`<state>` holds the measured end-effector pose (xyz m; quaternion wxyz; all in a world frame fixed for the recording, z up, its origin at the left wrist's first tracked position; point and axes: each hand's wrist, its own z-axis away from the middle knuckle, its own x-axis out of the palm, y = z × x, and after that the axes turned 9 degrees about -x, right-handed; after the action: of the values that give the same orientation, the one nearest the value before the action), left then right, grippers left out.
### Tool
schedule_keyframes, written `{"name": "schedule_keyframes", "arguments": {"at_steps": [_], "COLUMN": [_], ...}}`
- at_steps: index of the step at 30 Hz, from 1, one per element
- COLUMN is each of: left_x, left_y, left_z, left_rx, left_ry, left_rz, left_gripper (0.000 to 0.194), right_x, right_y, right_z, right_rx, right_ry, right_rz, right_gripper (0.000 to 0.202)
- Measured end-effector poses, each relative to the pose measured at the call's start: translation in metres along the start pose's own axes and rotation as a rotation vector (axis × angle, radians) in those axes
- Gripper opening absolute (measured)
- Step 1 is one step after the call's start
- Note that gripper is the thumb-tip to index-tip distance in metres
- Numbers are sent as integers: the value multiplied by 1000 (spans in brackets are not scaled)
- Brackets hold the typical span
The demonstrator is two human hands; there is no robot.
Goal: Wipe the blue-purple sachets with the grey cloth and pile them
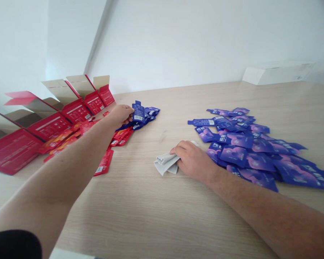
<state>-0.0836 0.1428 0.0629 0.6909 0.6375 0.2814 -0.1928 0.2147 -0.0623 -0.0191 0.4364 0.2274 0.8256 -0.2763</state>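
My left hand (123,114) pinches a dark blue spouted pouch (138,112) by its edge, its printed back with a barcode facing me. Under and behind it lies a small pile of blue pouches (151,112). My right hand (193,160) rests on the table, closed around a folded light grey cloth (166,163); part of the cloth is hidden under the fingers. To the right of that hand spreads a large heap of blue and purple pouches (234,154). Red pouches (122,136) lie below my left hand, partly covered by my forearm.
Several red cartons (52,126) stand in a row at the left, flaps up. Orange and red pouches (59,142) lie in front of them. A white box (278,73) sits by the wall at the back right. The wooden table (140,216) runs back to the wall.
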Motion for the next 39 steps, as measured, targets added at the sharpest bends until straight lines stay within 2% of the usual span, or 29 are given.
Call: {"name": "schedule_keyframes", "arguments": {"at_steps": [5,9,11,14,17,20,22,25,28,30,34,39], "left_x": [16,9,3,-1,6,18,26,38,58,77,126,186], "left_y": [-6,-9,-8,-4,-3,-8,-12,-11,2,16,48,84], "left_z": [7,11,11,11,10,15,21,32,45,56,72,66], "left_rx": [4,6,56,211,252,240,282,361,425,491,602,703], "left_ry": [-139,-167,-211,-256,-175,23,165,234,149,56,-103,-154], "left_rz": [-69,-127,-343,-853,-1035,-1077,-1080,-1026,-925,-845,-744,-708], "left_gripper": [15,15,18,23,19,30,35,29,22,20,22,28], "right_x": [0,0,1,2,2,1,-1,-2,-3,-3,-5,-6], "right_y": [1,2,3,3,3,1,0,-1,-1,-1,0,2], "right_z": [-1,-1,-1,0,-1,-1,-1,0,0,1,2,4], "right_rx": [16,12,8,7,0,-3,1,4,-8,-23,-33,-32], "right_ry": [-17,-18,-20,-24,-31,-43,-49,-68,-101,-116,-113,-107], "right_rz": [4,6,8,13,18,13,10,18,46,69,92,104], "right_gripper": [32,32,32,32,31,32,32,31,28,27,26,26]}}
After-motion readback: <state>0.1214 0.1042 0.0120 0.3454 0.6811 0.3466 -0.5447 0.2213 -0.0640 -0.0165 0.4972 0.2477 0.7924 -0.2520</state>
